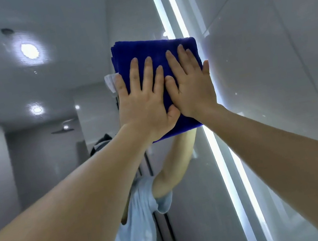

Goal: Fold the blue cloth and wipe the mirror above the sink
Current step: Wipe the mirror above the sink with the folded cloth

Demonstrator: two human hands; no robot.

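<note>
The folded blue cloth (152,50) lies flat against the mirror (42,81), high up near its lit right edge. My left hand (144,101) presses on the cloth's left half with fingers spread, thumb hooked under its lower edge. My right hand (192,87) presses on the right half, fingers pointing up. The two hands touch side by side. A white label sticks out at the cloth's left edge. The sink is out of view.
A bright light strip (217,148) runs along the mirror's right edge. Glossy white wall tiles (270,59) lie to its right. The mirror reflects ceiling lights (29,50), my raised arms and a light blue shirt (140,218).
</note>
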